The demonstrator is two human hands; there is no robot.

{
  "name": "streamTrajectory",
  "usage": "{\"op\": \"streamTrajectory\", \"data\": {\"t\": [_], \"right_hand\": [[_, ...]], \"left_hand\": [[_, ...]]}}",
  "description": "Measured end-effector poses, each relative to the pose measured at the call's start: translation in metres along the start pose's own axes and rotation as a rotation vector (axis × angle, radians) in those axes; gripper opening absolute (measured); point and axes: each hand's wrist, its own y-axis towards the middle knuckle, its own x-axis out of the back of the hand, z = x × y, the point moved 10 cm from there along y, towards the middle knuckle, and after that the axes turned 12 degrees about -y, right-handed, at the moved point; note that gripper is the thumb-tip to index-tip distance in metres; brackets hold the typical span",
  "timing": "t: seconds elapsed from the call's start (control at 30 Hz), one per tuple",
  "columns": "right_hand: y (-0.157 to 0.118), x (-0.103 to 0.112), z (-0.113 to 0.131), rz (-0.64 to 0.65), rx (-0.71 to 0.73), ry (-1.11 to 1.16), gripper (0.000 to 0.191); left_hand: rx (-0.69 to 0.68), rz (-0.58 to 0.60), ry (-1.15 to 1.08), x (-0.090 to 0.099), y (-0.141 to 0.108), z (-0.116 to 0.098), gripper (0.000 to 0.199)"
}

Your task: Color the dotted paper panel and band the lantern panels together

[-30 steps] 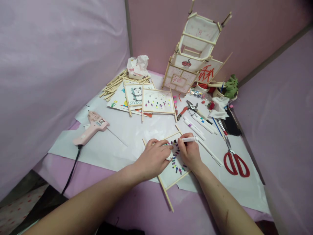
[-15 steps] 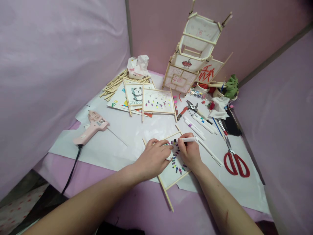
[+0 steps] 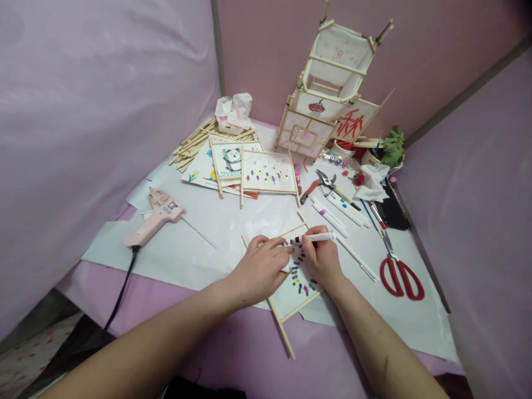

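Pinched in my right hand [image 3: 322, 255] is a white marker [image 3: 320, 237] with a dark end, held low and pointing left over a framed panel. This panel [image 3: 286, 307] is white sheet on a frame of thin wooden sticks, lying tilted on the table. Small purple, green, yellow and dark marks [image 3: 297, 274] form a curved row on it. My left hand [image 3: 266, 263] rests across the panel's left part, fingers stretched out, their tips close to the marker's dark end. Both hands cover part of the sheet. Whether the marker touches the sheet, I cannot tell.
A pink glue gun [image 3: 158, 216] lies left, red-handled scissors [image 3: 397, 271] right. Behind are pruning shears [image 3: 324, 180], several white markers [image 3: 330, 216], two framed drawings [image 3: 266, 172], wooden sticks [image 3: 193, 144] and a tall stick-framed lantern [image 3: 307, 127].
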Motion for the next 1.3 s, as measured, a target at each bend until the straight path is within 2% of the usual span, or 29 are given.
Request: {"op": "streamTrajectory", "data": {"t": [1.3], "right_hand": [[0.0004,0.0024,0.001,-0.022,0.003,-0.011,0.014]], "left_hand": [[-0.001,0.004,0.018,-0.0001,0.0001,-0.0005,0.013]]}}
